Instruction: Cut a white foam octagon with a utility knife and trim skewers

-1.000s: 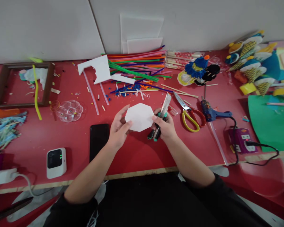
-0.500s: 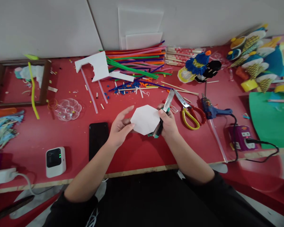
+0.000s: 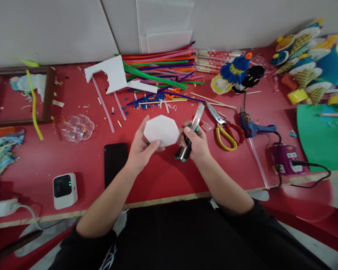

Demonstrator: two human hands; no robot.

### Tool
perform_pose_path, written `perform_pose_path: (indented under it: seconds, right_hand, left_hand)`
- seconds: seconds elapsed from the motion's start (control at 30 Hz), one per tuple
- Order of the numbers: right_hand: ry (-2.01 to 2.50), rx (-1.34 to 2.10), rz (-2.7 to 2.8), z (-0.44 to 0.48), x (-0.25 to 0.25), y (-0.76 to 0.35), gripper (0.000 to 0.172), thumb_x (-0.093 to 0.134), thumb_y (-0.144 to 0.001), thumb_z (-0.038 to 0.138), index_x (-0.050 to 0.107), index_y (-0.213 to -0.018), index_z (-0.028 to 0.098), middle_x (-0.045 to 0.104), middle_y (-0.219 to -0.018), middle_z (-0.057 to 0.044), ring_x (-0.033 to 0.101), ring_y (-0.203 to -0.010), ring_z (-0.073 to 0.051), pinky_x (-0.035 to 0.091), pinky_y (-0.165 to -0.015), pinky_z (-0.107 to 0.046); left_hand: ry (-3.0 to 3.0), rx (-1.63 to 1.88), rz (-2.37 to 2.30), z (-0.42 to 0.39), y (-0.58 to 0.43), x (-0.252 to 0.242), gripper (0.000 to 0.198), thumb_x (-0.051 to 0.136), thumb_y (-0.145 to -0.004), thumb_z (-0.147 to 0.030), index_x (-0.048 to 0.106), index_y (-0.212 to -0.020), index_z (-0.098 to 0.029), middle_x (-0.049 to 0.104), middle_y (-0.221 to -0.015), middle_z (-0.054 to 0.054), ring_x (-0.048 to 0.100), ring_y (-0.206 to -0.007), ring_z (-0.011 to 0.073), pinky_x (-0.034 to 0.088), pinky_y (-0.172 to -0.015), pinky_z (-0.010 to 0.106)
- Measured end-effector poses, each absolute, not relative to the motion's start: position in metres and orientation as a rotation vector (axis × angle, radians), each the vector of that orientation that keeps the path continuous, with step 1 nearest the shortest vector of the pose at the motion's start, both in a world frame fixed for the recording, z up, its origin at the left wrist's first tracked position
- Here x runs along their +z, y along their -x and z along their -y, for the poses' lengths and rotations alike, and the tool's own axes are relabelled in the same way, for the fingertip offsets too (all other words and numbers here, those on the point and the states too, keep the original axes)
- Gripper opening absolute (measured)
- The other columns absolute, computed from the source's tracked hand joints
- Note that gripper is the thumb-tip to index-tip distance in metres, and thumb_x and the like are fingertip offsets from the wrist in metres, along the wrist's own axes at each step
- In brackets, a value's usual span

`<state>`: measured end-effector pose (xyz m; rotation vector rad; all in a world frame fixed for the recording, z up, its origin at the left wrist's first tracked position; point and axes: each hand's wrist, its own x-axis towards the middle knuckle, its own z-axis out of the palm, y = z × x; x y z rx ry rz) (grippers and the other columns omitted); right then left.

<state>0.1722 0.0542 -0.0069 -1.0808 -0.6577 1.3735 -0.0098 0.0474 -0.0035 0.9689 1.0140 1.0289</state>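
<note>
A white many-sided piece of foam board point(image 3: 161, 130) is held above the red table by my left hand point(image 3: 141, 150), its thumb on the near edge and the other fingers behind or under it. My right hand point(image 3: 197, 144) is wrapped round a green and black box cutter point(image 3: 187, 147), whose long blade points up and away from me. A small gap separates the cutter from the piece. To the right of my right hand lie scissors point(image 3: 227, 137) with one yellow and one red handle.
A black phone point(image 3: 115, 163) lies left of my left forearm. Pipe cleaners point(image 3: 157, 69) and a cut white board point(image 3: 116, 77) are at the back. A blue glue gun point(image 3: 250, 125), purple power socket point(image 3: 288, 160) and green sheet point(image 3: 315, 138) lie to the right.
My left hand has carried the white piece left and slightly away from me, out of my right hand's touch. The cutter stays in my right hand. The view has shifted slightly.
</note>
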Motion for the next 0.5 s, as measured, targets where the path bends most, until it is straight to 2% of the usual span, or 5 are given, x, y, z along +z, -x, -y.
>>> perform_pose_path:
  seconds: [0.17, 0.27, 0.33, 0.4, 0.5]
  right_hand:
    - [1.097, 1.419, 0.707, -0.0516, -0.0085, -0.1696, 0.040, 0.088, -0.061, 0.039, 0.059, -0.084, 0.024, 0.062, -0.068, 0.007, 0.044, -0.039, -0.005, 0.036, -0.039, -0.024]
    - [1.095, 1.403, 0.696, -0.0514, -0.0101, -0.1695, 0.040, 0.088, -0.062, 0.033, 0.056, -0.084, 0.023, 0.059, -0.068, 0.009, 0.043, -0.039, -0.003, 0.036, -0.039, -0.024]
    - [1.079, 1.364, 0.677, -0.0525, -0.0111, -0.1699, 0.040, 0.087, -0.063, 0.032, 0.053, -0.083, 0.024, 0.056, -0.065, 0.011, 0.042, -0.038, -0.003, 0.035, -0.038, -0.023]
    - [1.064, 1.278, 0.624, -0.0547, -0.0118, -0.1706, 0.039, 0.085, -0.065, 0.033, 0.050, -0.081, 0.025, 0.053, -0.064, 0.012, 0.041, -0.037, -0.003, 0.032, -0.037, -0.023]
    - [1.067, 1.136, 0.530, -0.0583, -0.0120, -0.1721, 0.040, 0.084, -0.065, 0.033, 0.047, -0.080, 0.025, 0.052, -0.064, 0.012, 0.042, -0.038, -0.003, 0.031, -0.037, -0.023]
  left_hand:
    - [-0.913, 1.036, -1.096, -0.0508, 0.0129, -0.0078, 0.098, 0.080, -0.076, -0.044, 0.025, -0.157, -0.038, 0.074, -0.109, 0.006, 0.074, -0.085, 0.0252, 0.067, -0.066, 0.039]
    - [-0.935, 1.056, -1.107, -0.0502, 0.0131, -0.0053, 0.097, 0.083, -0.073, -0.045, 0.030, -0.155, -0.039, 0.069, -0.127, 0.007, 0.074, -0.094, 0.0279, 0.067, -0.063, 0.035]
    - [-0.921, 1.083, -1.093, -0.0500, 0.0130, -0.0032, 0.096, 0.084, -0.073, -0.045, 0.033, -0.153, -0.039, 0.067, -0.132, 0.007, 0.073, -0.100, 0.0285, 0.067, -0.068, 0.035]
    - [-0.893, 1.109, -1.079, -0.0501, 0.0131, -0.0014, 0.089, 0.083, -0.074, -0.045, 0.039, -0.151, -0.036, 0.070, -0.128, 0.007, 0.073, -0.105, 0.0276, 0.066, -0.076, 0.036]
    - [-0.865, 1.172, -1.118, -0.0501, 0.0132, 0.0004, 0.066, 0.081, -0.076, -0.047, 0.059, -0.136, -0.030, 0.072, -0.126, 0.008, 0.072, -0.108, 0.0255, 0.065, -0.082, 0.032]
